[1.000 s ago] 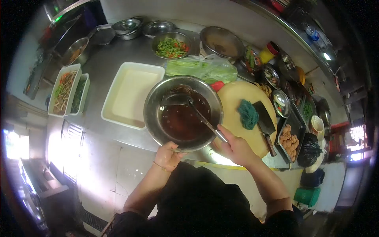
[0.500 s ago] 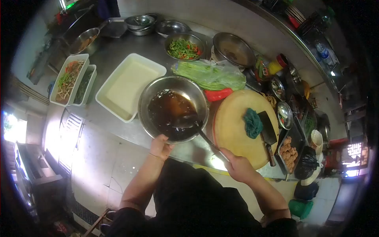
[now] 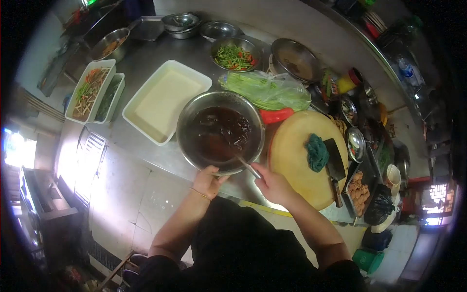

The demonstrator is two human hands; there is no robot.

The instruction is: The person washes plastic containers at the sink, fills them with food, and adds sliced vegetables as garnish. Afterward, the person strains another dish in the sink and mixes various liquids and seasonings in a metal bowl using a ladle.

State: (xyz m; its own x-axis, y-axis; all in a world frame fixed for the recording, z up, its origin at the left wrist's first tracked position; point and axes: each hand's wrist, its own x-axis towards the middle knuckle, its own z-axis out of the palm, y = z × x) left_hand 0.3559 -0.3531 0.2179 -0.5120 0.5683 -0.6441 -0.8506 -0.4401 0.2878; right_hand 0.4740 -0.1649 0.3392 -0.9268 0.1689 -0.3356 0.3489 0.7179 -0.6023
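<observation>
A steel mixing bowl (image 3: 185, 148) holds dark brown liquid (image 3: 211, 134) and sits near the front edge of the steel counter. My left hand (image 3: 208, 183) grips its near rim, thumb on top. My right hand (image 3: 273, 185) is closed around the handle of a ladle (image 3: 248, 166), whose head is sunk in the liquid and hidden. To the right of the bowl lies a round chopping board (image 3: 287, 155), with a crumpled green cloth (image 3: 317, 153) and a cleaver (image 3: 335, 163) on it. A white tray (image 3: 151, 104) with a pale layer inside stands just left of the bowl.
Behind the bowl lie bagged green vegetables (image 3: 265, 90) and a red pepper (image 3: 277, 116). A bowl of cut green and red vegetables (image 3: 235, 57) stands farther back. Two white containers (image 3: 92, 92) are at the left; a tray of meat pieces (image 3: 358, 192) is at the right.
The ladle has dipped deeper, its head going out of sight in the rippling liquid. My right hand has moved up and left, closer to the bowl. My left hand stays on the rim.
</observation>
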